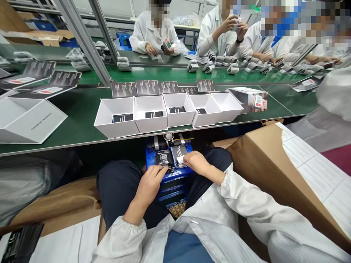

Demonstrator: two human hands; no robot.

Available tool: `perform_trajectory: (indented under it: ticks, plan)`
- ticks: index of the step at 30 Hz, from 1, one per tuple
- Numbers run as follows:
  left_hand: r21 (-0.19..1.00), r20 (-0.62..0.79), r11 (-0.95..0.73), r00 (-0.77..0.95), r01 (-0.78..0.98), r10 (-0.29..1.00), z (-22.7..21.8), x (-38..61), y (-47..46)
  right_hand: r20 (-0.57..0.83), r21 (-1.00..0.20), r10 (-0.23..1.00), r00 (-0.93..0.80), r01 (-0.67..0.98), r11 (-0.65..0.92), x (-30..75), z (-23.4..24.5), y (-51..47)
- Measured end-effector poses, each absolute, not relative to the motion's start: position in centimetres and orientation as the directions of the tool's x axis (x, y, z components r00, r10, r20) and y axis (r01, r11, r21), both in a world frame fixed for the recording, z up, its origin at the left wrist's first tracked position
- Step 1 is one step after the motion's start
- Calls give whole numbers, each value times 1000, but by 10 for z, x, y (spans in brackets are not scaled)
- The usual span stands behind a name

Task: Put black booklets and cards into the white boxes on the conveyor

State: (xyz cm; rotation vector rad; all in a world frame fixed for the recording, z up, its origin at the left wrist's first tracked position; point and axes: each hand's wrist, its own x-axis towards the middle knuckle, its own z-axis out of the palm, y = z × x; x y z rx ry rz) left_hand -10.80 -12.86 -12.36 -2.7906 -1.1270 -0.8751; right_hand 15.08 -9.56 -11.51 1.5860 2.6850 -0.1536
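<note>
Between my knees stands a blue crate point(150, 157) with stacks of small dark printed booklets on top. My left hand point(149, 184) lies at the near edge of the black booklet stack point(163, 157), its fingers stretched out and touching there. My right hand point(197, 163) has its fingertips closed on the near corner of a grey-black booklet point(179, 151), where a white patch shows. Ahead on the green bench, a row of open white boxes point(117, 126) faces me. Dark booklets point(154, 114) lie inside several of them.
More open boxes point(35, 120) stand at the left of the bench point(82, 128). Cartons of white boxes flank me, one at right point(263, 153), one at lower left point(68, 237). Co-workers in white coats point(156, 33) sit beyond a belt carrying wrist monitors point(192, 65). A metal post point(85, 44) rises at left.
</note>
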Motion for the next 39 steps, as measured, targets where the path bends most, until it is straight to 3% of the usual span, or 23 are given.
perform_trajectory:
  ticks: [3,6,8,10,12,14,16,19,22,25,27,29,35,39]
  plan:
    - [172,585,-816,609,552,536,-94,-92,-130,59,-241,892,-449,860,449,158,-80,-111]
    - [161,670,-864,591,476,450,-63,-63,-126,217,-330,817,-535,748,577,161,-39,-137]
    - [164,738,-895,551,415,391,-43,-41,-121,338,-294,755,-562,699,652,166,-16,-146]
    - [182,807,-902,464,392,364,-29,-24,-114,507,-181,689,-517,718,672,182,1,-139]
    - [226,834,-873,378,432,402,-27,-19,-104,679,-47,615,-401,813,581,213,13,-111]
    - [268,783,-823,385,500,488,-43,-30,-91,766,17,586,-264,919,393,254,22,-73]
    - [268,661,-770,471,579,584,-78,-53,-77,727,46,654,-207,966,255,294,25,-38]
    - [218,415,-665,548,715,726,-139,-93,-66,624,67,748,-225,970,236,314,13,-19]
    - [182,146,-590,572,787,807,-178,-115,-73,613,-4,741,-275,937,350,271,-26,-39]
    - [172,41,-593,596,786,802,-187,-119,-83,370,-39,768,-522,818,574,201,-81,-72]
    - [172,70,-617,615,768,785,-187,-119,-86,159,-33,769,-619,775,631,164,-114,-86]
    - [167,139,-653,638,739,757,-188,-121,-87,40,11,788,-614,789,614,144,-136,-92]
    - [29,466,-768,671,640,577,-184,-134,-88,-127,17,753,-646,758,652,144,-137,-83]
    - [-8,574,-810,666,587,477,-162,-137,-94,-116,-25,774,-622,781,624,143,-130,-79]
